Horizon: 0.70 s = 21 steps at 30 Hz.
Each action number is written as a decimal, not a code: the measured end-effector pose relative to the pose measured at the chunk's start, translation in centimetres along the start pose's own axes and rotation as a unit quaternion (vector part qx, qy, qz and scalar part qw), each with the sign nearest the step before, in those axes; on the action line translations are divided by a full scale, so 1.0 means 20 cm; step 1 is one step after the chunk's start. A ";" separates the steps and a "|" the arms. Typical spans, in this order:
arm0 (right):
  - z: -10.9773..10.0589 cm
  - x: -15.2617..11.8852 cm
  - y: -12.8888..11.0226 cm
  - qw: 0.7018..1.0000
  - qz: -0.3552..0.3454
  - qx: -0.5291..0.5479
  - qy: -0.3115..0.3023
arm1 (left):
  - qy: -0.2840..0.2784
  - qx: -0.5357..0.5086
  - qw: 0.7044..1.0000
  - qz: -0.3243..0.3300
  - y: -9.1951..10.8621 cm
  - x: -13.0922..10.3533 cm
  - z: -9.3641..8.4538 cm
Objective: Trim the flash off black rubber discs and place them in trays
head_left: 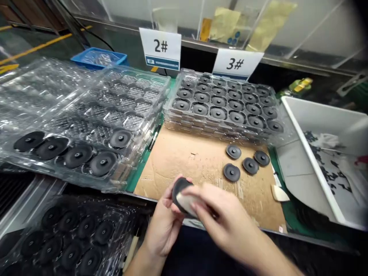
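My left hand (163,226) grips a round black disc (178,188) by its edge, above the front edge of the bench. My right hand (222,212) is closed on a cream-coloured pad (186,202), which is pressed against the disc's face. Motion blurs the right fingers and part of the pad. Beyond my hands, several loose black discs lie on the cardboard sheet (172,153), among them one disc (231,172) close to my right hand. A similar cream pad (279,193) rests at the cardboard's right edge.
Stacked clear trays (221,128) full of discs stand at the back. Another clear tray (135,122) at left holds discs in its front row. Below it sits a disc-filled tray (69,237). A white bin (313,165) with black scraps is at right, a blue basket (123,60) behind.
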State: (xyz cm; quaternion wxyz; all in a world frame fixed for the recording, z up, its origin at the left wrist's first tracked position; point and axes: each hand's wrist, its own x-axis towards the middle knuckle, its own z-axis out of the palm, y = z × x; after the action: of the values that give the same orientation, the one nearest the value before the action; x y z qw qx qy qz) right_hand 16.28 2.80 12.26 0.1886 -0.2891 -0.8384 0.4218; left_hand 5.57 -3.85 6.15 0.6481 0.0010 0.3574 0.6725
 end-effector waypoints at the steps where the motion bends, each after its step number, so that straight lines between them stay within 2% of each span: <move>1: -0.01 -0.01 0.01 0.999 -0.006 -0.005 0.049 | -0.011 0.013 1.000 -0.003 -0.01 0.00 0.01; 3: -0.03 -0.04 0.04 0.992 -0.037 -0.002 0.120 | -0.034 0.037 0.999 -0.019 -0.02 0.01 0.04; 4: -0.04 -0.06 0.04 0.991 -0.051 0.009 0.125 | -0.040 0.046 0.998 -0.026 -0.02 0.02 0.05; 6: -0.06 -0.10 0.06 0.995 -0.057 0.040 0.072 | -0.028 0.055 0.998 -0.030 -0.03 0.03 0.07; 8: -0.10 -0.12 0.07 0.998 -0.023 0.054 0.037 | -0.012 0.063 0.997 -0.034 -0.05 0.04 0.10; 10: -0.12 -0.12 0.09 0.995 0.009 0.043 0.085 | -0.009 0.083 0.996 -0.043 -0.08 0.05 0.13; 12: -0.15 -0.12 0.12 0.989 -0.007 0.033 0.142 | -0.021 0.099 0.993 -0.052 -0.11 0.06 0.15; 14: -0.19 -0.15 0.14 0.991 -0.040 0.043 0.122 | -0.041 0.098 0.992 -0.061 -0.12 0.08 0.17; 16: -0.25 -0.21 0.16 0.997 -0.033 0.048 0.054 | -0.055 0.088 0.992 -0.070 -0.12 0.09 0.18; 18: -0.31 -0.28 0.18 0.999 0.016 0.019 0.033 | -0.058 0.085 0.991 -0.080 -0.12 0.10 0.21; 20: -0.35 -0.31 0.20 0.994 0.052 -0.052 0.074 | -0.046 0.087 0.991 -0.088 -0.14 0.11 0.25; 21: -0.37 -0.30 0.21 0.988 0.046 -0.095 0.109 | -0.039 0.090 0.991 -0.091 -0.15 0.11 0.27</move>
State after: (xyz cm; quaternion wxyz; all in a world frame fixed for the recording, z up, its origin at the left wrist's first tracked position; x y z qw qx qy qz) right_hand 26.36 5.27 12.57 0.2308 -0.3880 -0.8351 0.3143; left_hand 10.37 0.44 7.70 0.7172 0.0528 0.3899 0.5752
